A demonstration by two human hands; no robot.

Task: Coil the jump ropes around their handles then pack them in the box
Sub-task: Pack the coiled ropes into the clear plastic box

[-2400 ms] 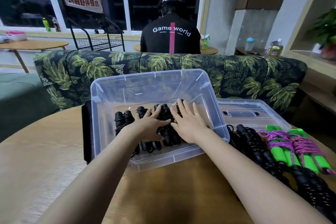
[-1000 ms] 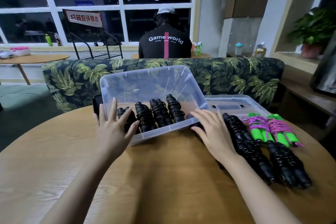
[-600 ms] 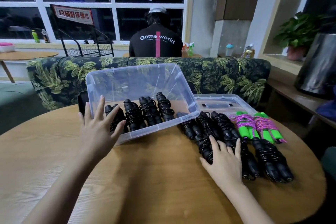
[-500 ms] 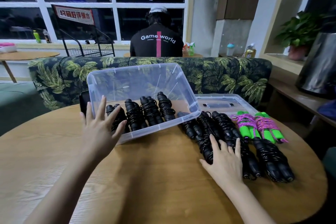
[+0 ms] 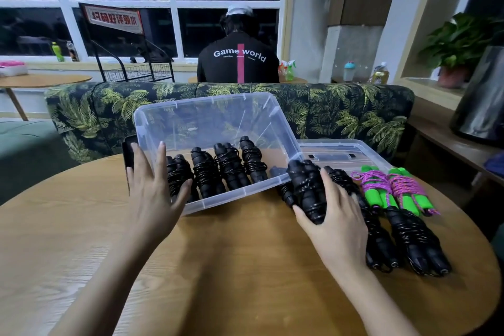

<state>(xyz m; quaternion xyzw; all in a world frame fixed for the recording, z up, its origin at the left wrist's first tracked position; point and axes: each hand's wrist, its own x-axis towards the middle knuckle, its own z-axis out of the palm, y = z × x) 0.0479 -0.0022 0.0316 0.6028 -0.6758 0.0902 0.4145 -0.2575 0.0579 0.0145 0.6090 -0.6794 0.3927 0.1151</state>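
Note:
A clear plastic box point(image 5: 207, 114) stands tilted on the round wooden table point(image 5: 231, 267), its front edge down. Several black coiled jump ropes point(image 5: 218, 169) lie in a row inside it. My left hand point(image 5: 152, 194) presses flat against the box's front left corner with straight fingers. My right hand point(image 5: 335, 215) grips a black coiled jump rope point(image 5: 306, 188), lifted just right of the box's front corner. More black coiled ropes point(image 5: 414, 240) lie on the table to the right. Two green-handled ropes with pink cord point(image 5: 392, 188) lie behind them.
The box's clear lid point(image 5: 343, 150) lies flat behind the ropes on the right. A black object point(image 5: 128, 153) sits against the box's left side. A leaf-print sofa point(image 5: 341, 109) runs behind the table. A person sits beyond it, back turned.
My right hand went from resting on the ropes on the table to gripping one black coil and lifting it toward the box. My left hand stays on the box's front left corner.

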